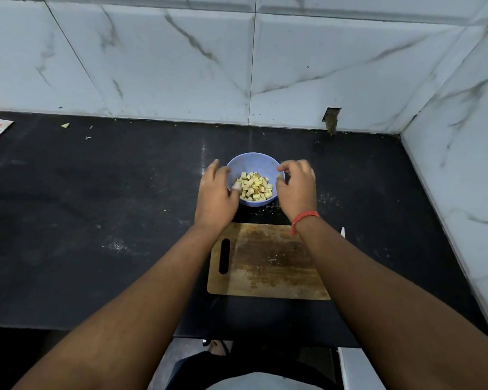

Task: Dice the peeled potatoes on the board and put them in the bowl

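Both hands' grip flanks bowl (252, 164) rim; board (268, 263) long axis left-right.

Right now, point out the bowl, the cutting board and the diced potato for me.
bowl (251, 161): head view, on the bare far inner wall.
cutting board (268, 266): head view, on the middle of its worn wooden top.
diced potato (254, 187): head view, on the middle of the heap.
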`<state>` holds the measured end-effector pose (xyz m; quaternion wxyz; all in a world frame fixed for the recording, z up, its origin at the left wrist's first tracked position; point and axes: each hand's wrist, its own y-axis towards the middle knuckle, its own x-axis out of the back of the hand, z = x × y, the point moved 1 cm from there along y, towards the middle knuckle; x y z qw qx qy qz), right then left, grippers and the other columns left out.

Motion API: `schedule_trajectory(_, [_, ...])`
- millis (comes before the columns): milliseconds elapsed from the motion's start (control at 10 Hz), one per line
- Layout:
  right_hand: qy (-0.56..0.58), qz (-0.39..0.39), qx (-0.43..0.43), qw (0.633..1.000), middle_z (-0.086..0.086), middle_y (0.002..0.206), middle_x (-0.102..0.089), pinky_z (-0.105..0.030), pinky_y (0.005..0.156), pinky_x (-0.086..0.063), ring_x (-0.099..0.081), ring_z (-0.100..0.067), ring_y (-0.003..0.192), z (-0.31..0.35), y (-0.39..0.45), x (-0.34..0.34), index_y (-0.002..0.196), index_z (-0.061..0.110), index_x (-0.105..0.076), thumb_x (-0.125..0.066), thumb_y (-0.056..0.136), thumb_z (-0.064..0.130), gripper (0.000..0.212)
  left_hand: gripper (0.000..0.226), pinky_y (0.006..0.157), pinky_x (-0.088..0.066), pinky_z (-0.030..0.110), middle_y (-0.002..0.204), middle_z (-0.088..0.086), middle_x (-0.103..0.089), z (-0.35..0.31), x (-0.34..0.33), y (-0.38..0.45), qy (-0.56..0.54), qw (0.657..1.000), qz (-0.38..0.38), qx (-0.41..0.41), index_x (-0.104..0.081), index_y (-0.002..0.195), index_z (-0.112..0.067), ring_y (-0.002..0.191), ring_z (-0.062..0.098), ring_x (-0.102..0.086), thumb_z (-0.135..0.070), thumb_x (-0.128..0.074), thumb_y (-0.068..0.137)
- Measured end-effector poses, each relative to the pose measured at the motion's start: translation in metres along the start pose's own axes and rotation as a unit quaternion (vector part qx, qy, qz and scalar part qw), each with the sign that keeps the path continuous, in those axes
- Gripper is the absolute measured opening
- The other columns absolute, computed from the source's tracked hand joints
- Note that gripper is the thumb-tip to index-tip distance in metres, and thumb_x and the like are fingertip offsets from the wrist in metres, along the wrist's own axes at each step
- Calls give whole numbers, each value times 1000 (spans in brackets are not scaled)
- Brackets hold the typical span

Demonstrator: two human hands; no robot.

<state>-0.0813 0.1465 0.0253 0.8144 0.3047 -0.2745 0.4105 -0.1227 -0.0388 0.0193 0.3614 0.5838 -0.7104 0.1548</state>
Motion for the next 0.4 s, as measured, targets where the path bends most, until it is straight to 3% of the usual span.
schedule_trajectory(100, [76,28,-92,992,3,118,-54,-30,93,-49,-55,-17,111,-9,-9,-2,114,20,-64,-58,94,14,22,39,99,-43,33,144,4,-50,5,0,0,-102,988,55,98,-52,135,-15,131,21,-49,-31,-58,99])
schedule_trajectory(200, [149,38,-166,974,0,120,-60,-25,87,-48,-59,-13,104,-13,-20,-1,119,19,-62,-53,97,17,24,42,99,-49,41,134,-1,-60,5,-5,-1,-143,977,120,102,-51,136,-21,119,16,-58,-42,-53,100])
schedule_trajectory(400, [154,9,-203,967,0,122,-61,-26,86,-48,-58,-12,103,-10,-31,6,121,18,-60,-51,98,17,25,53,107,-46,45,145,1,-52,-1,-7,-7,-139,975,144,93,-43,147,-20,128,18,-53,-46,-50,102])
